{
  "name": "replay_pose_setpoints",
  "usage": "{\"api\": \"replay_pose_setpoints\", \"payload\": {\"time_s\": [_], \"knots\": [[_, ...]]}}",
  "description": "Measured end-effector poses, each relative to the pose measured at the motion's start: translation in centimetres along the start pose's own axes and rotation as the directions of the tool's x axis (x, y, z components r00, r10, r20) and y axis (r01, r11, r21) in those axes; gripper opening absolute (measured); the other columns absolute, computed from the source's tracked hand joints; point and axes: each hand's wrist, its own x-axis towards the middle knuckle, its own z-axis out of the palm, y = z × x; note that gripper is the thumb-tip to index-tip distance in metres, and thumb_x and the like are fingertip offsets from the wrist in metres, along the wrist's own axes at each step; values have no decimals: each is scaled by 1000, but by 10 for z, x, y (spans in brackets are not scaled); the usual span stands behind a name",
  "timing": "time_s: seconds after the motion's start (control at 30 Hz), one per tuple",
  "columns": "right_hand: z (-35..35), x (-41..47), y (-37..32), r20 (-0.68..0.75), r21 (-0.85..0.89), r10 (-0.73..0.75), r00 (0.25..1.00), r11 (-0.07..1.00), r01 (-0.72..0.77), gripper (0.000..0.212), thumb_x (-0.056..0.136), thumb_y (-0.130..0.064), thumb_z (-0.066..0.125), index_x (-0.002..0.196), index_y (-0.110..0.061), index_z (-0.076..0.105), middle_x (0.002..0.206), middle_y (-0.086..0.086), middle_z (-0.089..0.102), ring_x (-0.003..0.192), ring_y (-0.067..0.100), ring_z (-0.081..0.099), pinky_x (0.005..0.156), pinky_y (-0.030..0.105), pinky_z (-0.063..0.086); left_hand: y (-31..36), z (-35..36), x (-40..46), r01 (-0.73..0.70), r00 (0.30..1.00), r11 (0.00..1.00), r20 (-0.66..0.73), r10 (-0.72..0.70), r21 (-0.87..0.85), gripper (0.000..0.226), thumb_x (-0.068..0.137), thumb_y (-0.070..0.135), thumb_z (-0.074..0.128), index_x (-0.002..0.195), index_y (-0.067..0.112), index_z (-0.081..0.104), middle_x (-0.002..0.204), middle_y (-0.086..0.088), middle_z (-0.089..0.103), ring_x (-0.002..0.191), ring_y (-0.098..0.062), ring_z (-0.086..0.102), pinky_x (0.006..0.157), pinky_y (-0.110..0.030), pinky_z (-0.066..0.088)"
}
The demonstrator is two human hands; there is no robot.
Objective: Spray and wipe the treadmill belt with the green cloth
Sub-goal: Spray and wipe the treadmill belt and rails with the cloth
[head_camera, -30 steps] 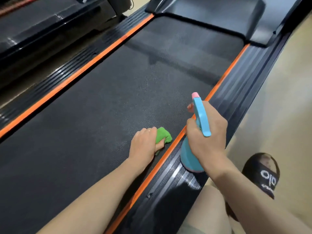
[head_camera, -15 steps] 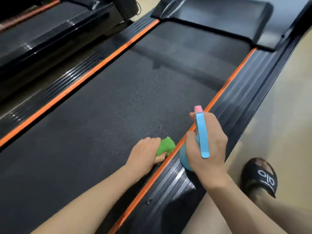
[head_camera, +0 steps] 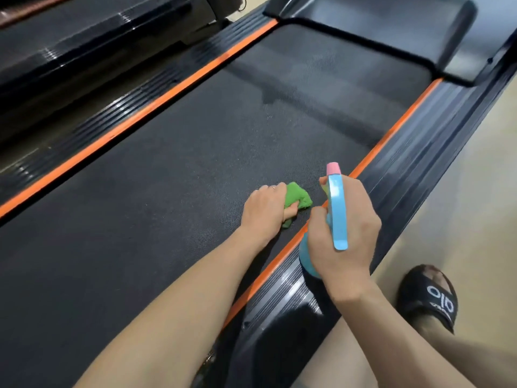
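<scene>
My left hand (head_camera: 264,210) presses the soft, bunched green cloth (head_camera: 381,198) flat on the treadmill belt (head_camera: 173,175), its folds poking past my fingertips, while just beside it my right hand (head_camera: 345,233) grips the light, likely slick spray bottle (head_camera: 337,208) by its neck.

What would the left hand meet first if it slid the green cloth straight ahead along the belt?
Probably nothing close: the left hand and green cloth face open treadmill belt, which ends at the black motor cover. Depth is uncertain.
</scene>
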Motion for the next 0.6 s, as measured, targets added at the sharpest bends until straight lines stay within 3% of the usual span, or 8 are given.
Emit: {"api": "replay_pose_setpoints", "payload": {"time_s": [0.1, 0.2, 0.33, 0.47, 0.53, 0.6], "knots": [[12, -8, -11, 89, -12, -17, 996, 1000, 18, 30, 74, -6, 53, 101, -9, 64, 85, -12, 48, 68, 9, 40, 62, 30, 35, -28, -10, -48, -1, 996, 999, 91, 5, -47, 25, 88, 41, 49, 88, 17, 42, 91, -11, 61, 88, -33, 55, 67, -39, 32], [21, -29, -24, 190, 99, -72, 979, 994, 54, 31, 73, -3, 52, 102, -8, 62, 81, -12, 45, 66, 14, 42, 60, 33, 40, -87, -8, -127, 14, 994, 999, 109, -10, -36, 35, 80, 55, 38, 79, 21, 40, 78, -1, 56, 80, -28, 55, 67, -36, 35], [23, -44, -26, 238, 148, -120, 964, 985, 86, 33, 75, -3, 54, 106, -8, 62, 85, -15, 44, 69, 10, 41, 62, 27, 40, -170, -9, -187, 260, 964, 965, 45, -260, 14, 42, 80, 63, 37, 84, 22, 46, 76, 0, 54, 76, -28, 55, 66, -41, 45], [25, -44, -25, 215, 132, -132, 968, 986, 105, 36, 73, 1, 56, 107, -3, 65, 88, -9, 47, 69, 12, 43, 60, 25, 40, -161, -11, -130, 406, 905, 914, -145, -400, 9, 33, 91, 44, 53, 86, 11, 49, 77, -13, 59, 76, -37, 56, 66, -44, 46], [24, -45, -25, 202, 132, -139, 969, 985, 114, 37, 72, 3, 55, 108, -2, 66, 88, -5, 53, 69, 17, 49, 61, 28, 44, -142, -12, -86, 471, 868, 882, -163, -470, -32, 36, 92, 44, 55, 89, 8, 51, 83, -16, 62, 80, -39, 57, 67, -44, 46], [21, -44, -26, 195, 135, -138, 971, 984, 113, 38, 72, 5, 55, 107, -1, 66, 90, -1, 58, 72, 22, 56, 65, 31, 48, -119, -14, -62, 460, 875, 887, -146, -462, -44, 39, 91, 48, 55, 93, 9, 53, 87, -15, 63, 83, -39, 59, 66, -42, 42]]}}
